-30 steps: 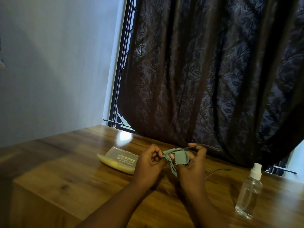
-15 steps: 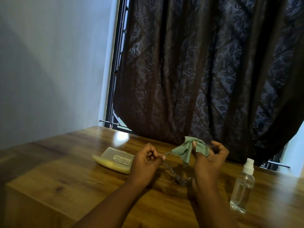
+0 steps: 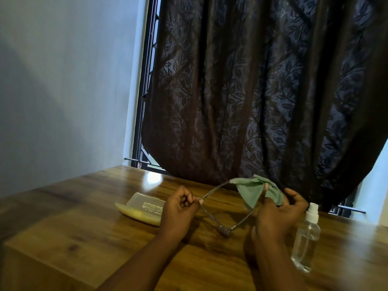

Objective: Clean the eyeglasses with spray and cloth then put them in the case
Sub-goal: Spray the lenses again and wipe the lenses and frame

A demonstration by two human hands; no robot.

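Note:
I hold thin-framed eyeglasses (image 3: 214, 191) above the wooden table (image 3: 63, 223). My left hand (image 3: 178, 208) pinches the frame at one corner, fingers curled. My right hand (image 3: 279, 211) pinches a green cloth (image 3: 252, 192) around the far end of the frame, with the outer fingers spread. One temple arm hangs down towards the table between my hands. The glasses case (image 3: 142, 208), yellow with a clear lid, lies on the table left of my left hand. A clear spray bottle (image 3: 306, 238) with a white nozzle stands upright just right of my right hand.
A dark leaf-patterned curtain (image 3: 252, 91) hangs behind the table and reaches its back edge. A window frame (image 3: 142, 101) and a pale wall stand at the left. The table's left front corner drops off near the bottom left.
My right hand has drawn the cloth rightwards and up along the frame. The glasses now stretch between my hands, with a temple arm swung down. The view has shifted slightly.

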